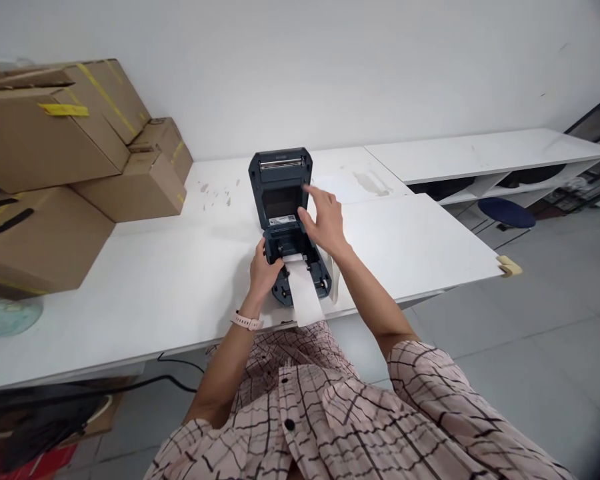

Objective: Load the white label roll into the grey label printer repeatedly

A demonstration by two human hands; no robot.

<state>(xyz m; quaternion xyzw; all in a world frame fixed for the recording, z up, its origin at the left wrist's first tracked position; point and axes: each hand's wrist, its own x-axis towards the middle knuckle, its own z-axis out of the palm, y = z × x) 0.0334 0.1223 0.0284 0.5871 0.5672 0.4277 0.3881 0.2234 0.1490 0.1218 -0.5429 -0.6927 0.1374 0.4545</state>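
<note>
Printer point(281, 294) lies open on white table point(205, 267), paper strip point(306, 297) out its front. Left hand point(264, 272) clasps printer's left side, thumb inside; right hand point(327, 221) wide beside lid point(281, 174), contact unclear. Best: printer steady, strip flat, fingers clear of hinge point(283, 227).

Both forearms reach forward from short checked sleeves; the left hand point(264, 272) is low, its thumb pointing inward and its fingers bent, a pale band point(247, 321) around that wrist; the right hand point(326, 219) is raised higher and farther forward, thumb and index finger spread apart, the other fingers loosely curled, its forearm slanting inward.
</note>
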